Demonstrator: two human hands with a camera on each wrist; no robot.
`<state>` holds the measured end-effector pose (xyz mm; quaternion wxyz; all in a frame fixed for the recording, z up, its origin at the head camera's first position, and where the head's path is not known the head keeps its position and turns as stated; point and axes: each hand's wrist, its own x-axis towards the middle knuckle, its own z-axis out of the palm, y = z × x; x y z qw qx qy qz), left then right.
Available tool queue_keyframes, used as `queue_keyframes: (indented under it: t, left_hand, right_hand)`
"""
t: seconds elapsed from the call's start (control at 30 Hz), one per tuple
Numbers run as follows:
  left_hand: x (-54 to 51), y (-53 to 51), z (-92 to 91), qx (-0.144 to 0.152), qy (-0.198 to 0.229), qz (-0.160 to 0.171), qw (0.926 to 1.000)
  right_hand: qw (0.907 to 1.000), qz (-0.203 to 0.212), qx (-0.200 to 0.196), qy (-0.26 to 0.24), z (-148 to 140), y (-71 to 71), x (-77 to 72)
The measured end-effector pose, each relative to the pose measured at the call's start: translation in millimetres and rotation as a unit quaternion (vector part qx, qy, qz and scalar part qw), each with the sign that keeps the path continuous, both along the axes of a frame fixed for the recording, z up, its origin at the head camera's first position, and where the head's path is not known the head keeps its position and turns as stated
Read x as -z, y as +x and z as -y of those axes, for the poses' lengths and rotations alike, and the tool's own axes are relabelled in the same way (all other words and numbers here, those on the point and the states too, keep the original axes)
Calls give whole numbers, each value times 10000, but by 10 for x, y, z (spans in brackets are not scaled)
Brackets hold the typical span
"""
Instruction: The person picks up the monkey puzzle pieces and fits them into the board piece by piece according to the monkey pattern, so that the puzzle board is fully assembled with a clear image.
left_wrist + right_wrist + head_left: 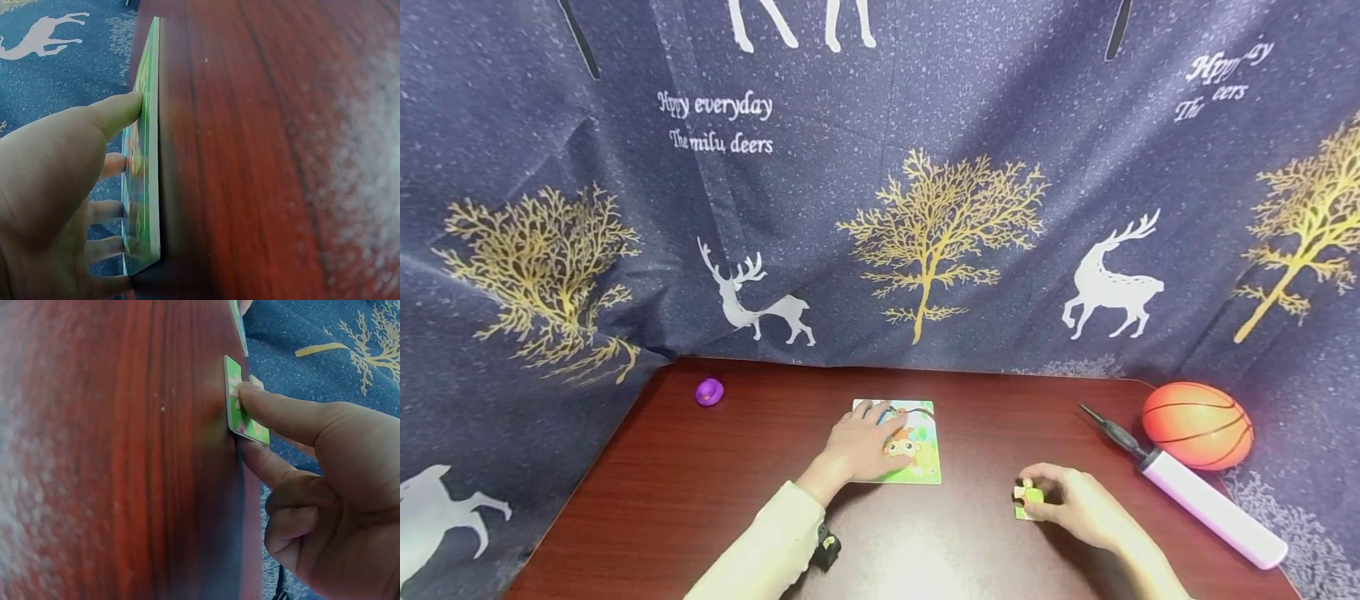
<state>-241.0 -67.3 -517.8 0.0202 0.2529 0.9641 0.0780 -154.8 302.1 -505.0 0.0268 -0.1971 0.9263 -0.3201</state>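
My left hand (859, 443) lies with its fingers spread over a jigsaw puzzle (925, 467) showing a monkey on a green and white ground. In the left wrist view, thumb and fingertips touch the face of the thin puzzle board (153, 156); part of the picture is hidden beneath the hand. To the right, my right hand (1078, 502) pinches a green and yellow puzzle piece (1035, 495) between thumb and index finger. Seen from the right wrist, that piece (232, 415) stands tilted at the tabletop, and the other fingers are curled in toward the palm.
An orange basketball-patterned ball (1198, 425) sits at the table's right edge, with a white hand pump (1213, 508) beside it. A small purple hat-shaped thing (709, 392) is at the back left. A printed dark curtain (820, 200) hangs behind the brown table (700, 467).
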Motion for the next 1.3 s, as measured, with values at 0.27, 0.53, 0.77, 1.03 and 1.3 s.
queue_keyframes:
  t: [0.27, 0.53, 0.77, 1.03, 1.3]
  left_hand:
    - [22, -7, -3, -52, 60, -18, 10000]
    - [2, 2, -9, -60, 41, -7, 10000]
    - [-16, 11, -15, -81, 49, 54, 9999]
    - [14, 4, -20, -103, 42, 33, 9999]
    - [72, -26, -11, -108, 8, -9, 9999]
  right_hand:
    - [9997, 52, 42, -240, -16, -3, 32]
    - [9950, 396, -2, -917, -43, -12, 69]
    - [9923, 390, 91, -1168, -39, -43, 84]
    - [9840, 703, 389, -1588, 61, -83, 100]
    - [9804, 967, 762, -1537, 261, -189, 137]
